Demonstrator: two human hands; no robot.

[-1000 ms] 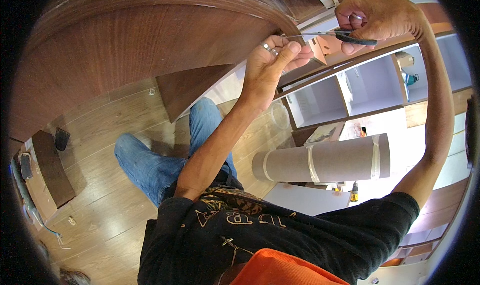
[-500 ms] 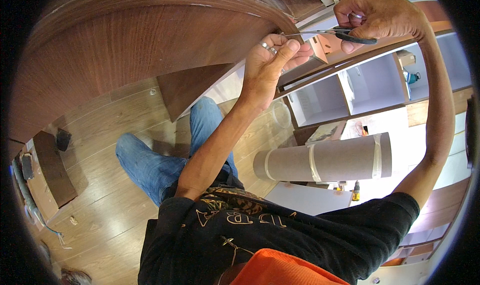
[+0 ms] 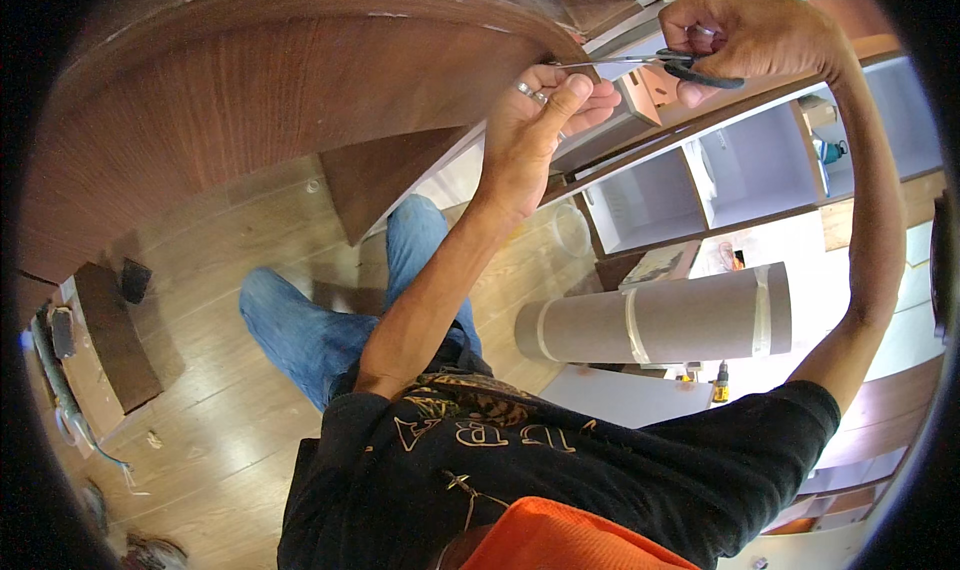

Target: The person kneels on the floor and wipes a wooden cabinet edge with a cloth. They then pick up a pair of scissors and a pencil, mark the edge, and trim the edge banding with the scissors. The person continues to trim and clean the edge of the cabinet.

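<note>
My right hand [image 3: 750, 35] grips a pair of scissors [image 3: 690, 70] by the black handles, fingers through the loops. The thin metal blades point left and reach the end of a brown edging strip [image 3: 572, 48], just above my left hand [image 3: 535, 130]. That strip runs along the curved edge of a large wood-grain panel [image 3: 250, 90]. My left thumb and fingers pinch the strip's end, palm turned up. Whether the blades are parted around the strip is too small to tell.
Below the panel is a wooden floor [image 3: 220, 370], with a brown board piece [image 3: 120, 340] at left. At right lie a large taped roll [image 3: 660, 315], a yellow-and-black tool [image 3: 721, 382] and white shelf compartments [image 3: 640, 195]. A clear round container [image 3: 571, 228] stands near the shelves.
The scissors and my right hand have shifted slightly left. My left hand stays at the strip's end, its fingers a little adjusted. The view has shifted slightly.
</note>
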